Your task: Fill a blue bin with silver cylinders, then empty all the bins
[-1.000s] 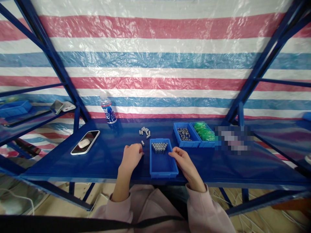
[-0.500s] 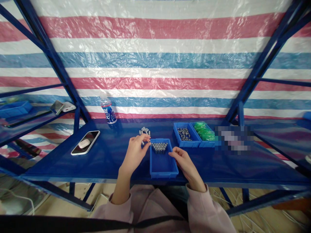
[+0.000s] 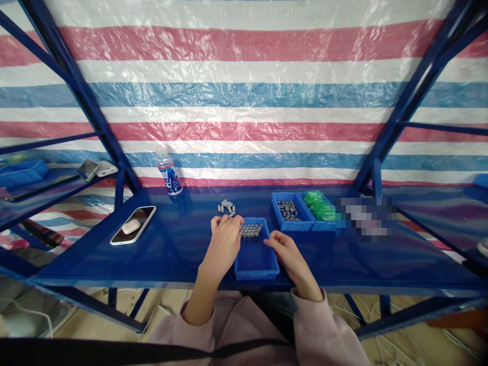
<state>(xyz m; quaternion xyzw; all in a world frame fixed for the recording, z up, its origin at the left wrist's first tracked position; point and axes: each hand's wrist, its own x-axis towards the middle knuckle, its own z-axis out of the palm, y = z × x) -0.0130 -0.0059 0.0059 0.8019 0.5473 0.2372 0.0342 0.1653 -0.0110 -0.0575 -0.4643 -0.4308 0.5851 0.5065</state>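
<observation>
Left hand (image 3: 224,243) moved just left of the metal tubes (image 3: 251,232), grip hidden, while right hand (image 3: 288,255) pinches the blue box (image 3: 256,275).

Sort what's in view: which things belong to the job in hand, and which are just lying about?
Job in hand:
- front blue tray, right hand at its rim
- metal cylinders in it
- loose cylinders beyond the left hand
- perhaps the two rear bins

Apparently just lying about:
- phone
- white object on it
- bottle

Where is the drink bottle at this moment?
In the head view, the bottle stands on the left side, near the table's back edge, beyond the white-edged phone.
</observation>
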